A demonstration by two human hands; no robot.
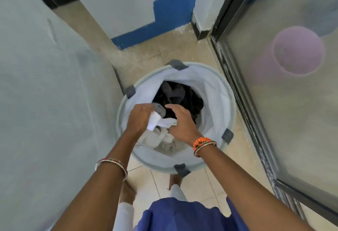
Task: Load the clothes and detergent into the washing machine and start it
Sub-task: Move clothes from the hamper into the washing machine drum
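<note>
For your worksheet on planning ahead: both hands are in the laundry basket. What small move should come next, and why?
Probably lift the white cloth up out of the basket. The left hand already grips it, and the right hand hovers just beside it with fingers spread, while dark clothes lie deeper in the basket, waiting to be unloaded.

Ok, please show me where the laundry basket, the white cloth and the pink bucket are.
laundry basket (230, 102): head view, on its pale rim at the right.
white cloth (155, 120): head view, on the fold beside the left hand (140, 119).
pink bucket (298, 51): head view, on its inside, behind the glass.
</note>
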